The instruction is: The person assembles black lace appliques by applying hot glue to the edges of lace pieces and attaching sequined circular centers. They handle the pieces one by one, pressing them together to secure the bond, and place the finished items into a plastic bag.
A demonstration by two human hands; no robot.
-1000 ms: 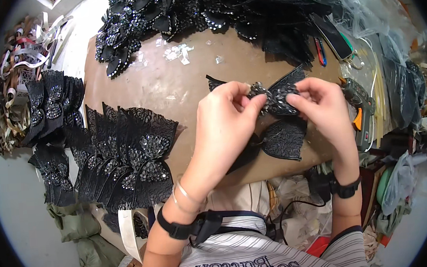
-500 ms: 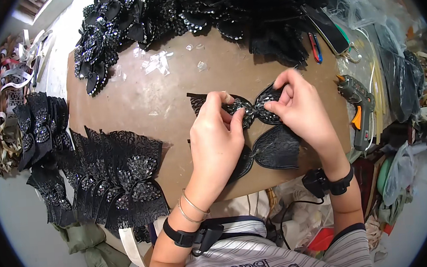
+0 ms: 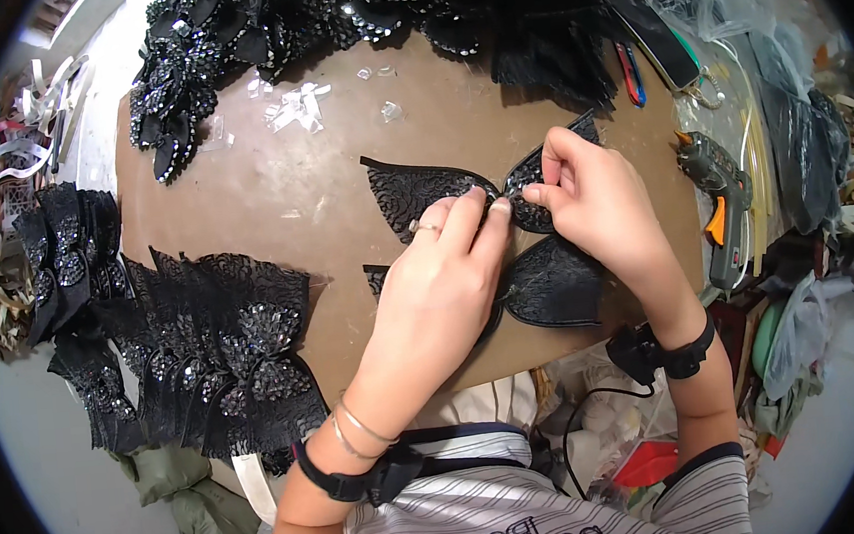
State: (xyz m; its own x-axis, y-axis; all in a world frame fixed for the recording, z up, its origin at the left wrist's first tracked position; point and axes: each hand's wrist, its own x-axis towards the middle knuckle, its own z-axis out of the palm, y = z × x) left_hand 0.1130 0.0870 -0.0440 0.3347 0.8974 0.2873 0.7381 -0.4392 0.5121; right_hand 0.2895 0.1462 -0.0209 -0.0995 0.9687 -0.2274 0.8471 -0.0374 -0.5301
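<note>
Under both hands lies a black lace bow-shaped piece [image 3: 406, 186], its two wings meeting at a narrow middle with shiny beadwork. My left hand [image 3: 434, 292] presses its closed fingertips on that middle, covering much of the beads. Thumb and fingers of my right hand [image 3: 598, 203] are pinched together at the right wing, close to the centre. Just below, a second black bow-shaped piece [image 3: 554, 285] rests on the board, partly hidden by my left hand. A ring shows on a left finger.
Stacked beaded lace pieces [image 3: 223, 353] fan out at left. Black sequined pieces [image 3: 229, 42] heap along the far edge of the brown board [image 3: 271, 194], near clear plastic scraps [image 3: 296, 109]. A glue gun [image 3: 717, 194] and a red-and-blue cutter [image 3: 631, 75] lie at right.
My left hand has shifted toward the bow's middle, its fingers now flatter and uncovering the left wing. My right hand stays pinched at the right wing. The view has shifted slightly.
</note>
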